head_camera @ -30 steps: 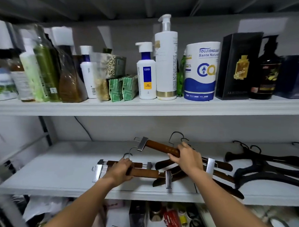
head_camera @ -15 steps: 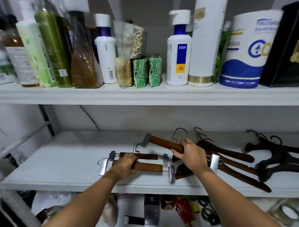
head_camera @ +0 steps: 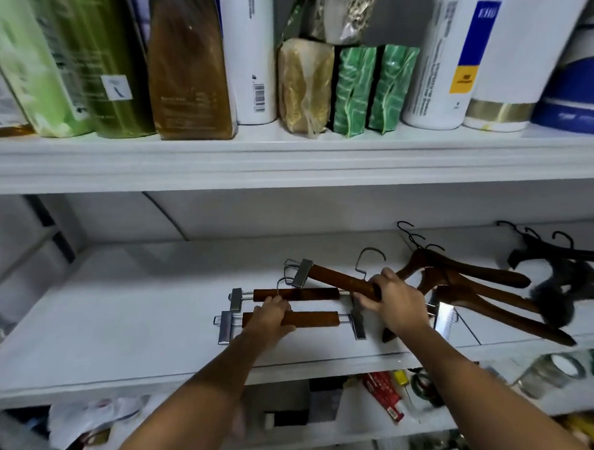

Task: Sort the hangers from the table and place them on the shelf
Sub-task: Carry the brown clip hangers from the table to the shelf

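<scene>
On the middle shelf [head_camera: 132, 306] two wooden clip hangers lay flat, one behind the other. The left hand [head_camera: 271, 317] had its fingers curled round the bar of the near clip hanger [head_camera: 305, 319], just in front of the far clip hanger [head_camera: 296, 294]. The right hand [head_camera: 396, 304] gripped a third clip hanger [head_camera: 341, 279], which was tilted, with its left clip raised above the shelf. To the right lay dark wooden hangers [head_camera: 473, 283], and past them black hangers [head_camera: 559, 270]. On the upper shelf [head_camera: 291, 163] stood a brown bottle [head_camera: 190, 67] full of brown liquid, a clear bag [head_camera: 305, 85] holding something pale and grainy, and two green packets [head_camera: 373, 88].
</scene>
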`<state>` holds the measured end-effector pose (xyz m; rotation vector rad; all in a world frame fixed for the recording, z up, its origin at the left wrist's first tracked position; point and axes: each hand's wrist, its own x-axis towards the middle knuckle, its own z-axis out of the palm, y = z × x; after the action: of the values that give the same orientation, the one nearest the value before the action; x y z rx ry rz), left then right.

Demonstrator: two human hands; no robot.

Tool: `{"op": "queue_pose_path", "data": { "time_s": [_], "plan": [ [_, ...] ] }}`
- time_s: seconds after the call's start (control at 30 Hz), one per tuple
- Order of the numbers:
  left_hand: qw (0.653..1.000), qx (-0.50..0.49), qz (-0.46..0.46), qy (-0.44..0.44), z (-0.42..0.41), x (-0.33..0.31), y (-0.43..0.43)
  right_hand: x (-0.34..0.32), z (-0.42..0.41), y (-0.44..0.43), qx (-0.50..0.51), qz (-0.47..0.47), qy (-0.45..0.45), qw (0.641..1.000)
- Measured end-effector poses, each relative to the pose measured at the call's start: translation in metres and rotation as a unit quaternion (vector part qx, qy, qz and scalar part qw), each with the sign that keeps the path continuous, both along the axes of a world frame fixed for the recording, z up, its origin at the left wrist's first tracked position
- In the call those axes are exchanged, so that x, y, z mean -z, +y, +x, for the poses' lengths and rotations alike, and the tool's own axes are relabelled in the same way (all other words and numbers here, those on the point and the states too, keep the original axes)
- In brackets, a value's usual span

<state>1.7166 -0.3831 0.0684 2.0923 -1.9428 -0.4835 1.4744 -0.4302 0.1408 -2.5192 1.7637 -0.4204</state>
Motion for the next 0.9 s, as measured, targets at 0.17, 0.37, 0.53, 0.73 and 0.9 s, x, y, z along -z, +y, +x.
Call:
{"op": "queue_pose_path", "data": {
  "time_s": [0.17, 0.37, 0.53, 0.73, 0.9],
  "plan": [
    [0.999, 0.026, -0.003, 0.024, 0.005, 0.007, -0.012, 0.007, 0.005, -0.001, 0.013, 0.000, -0.001, 1.000],
    [1.000, 0.028, -0.003, 0.006, 0.004, 0.012, -0.019, 0.013, 0.008, 0.001, 0.018, -0.004, 0.005, 1.000],
    [0.996, 0.037, -0.087, -0.010, 0.017, 0.009, -0.009, 0.013, 0.008, 0.006, 0.007, 0.000, 0.007, 1.000],
    [0.990, 0.009, -0.139, 0.001, 0.063, -0.014, 0.007, 0.011, 0.012, 0.013, -0.033, 0.015, -0.011, 0.999],
    [0.983, -0.046, -0.179, -0.017, 0.096, -0.040, 0.014, 0.022, 0.028, 0.024, -0.087, 0.044, 0.007, 0.995]
  ]
}}
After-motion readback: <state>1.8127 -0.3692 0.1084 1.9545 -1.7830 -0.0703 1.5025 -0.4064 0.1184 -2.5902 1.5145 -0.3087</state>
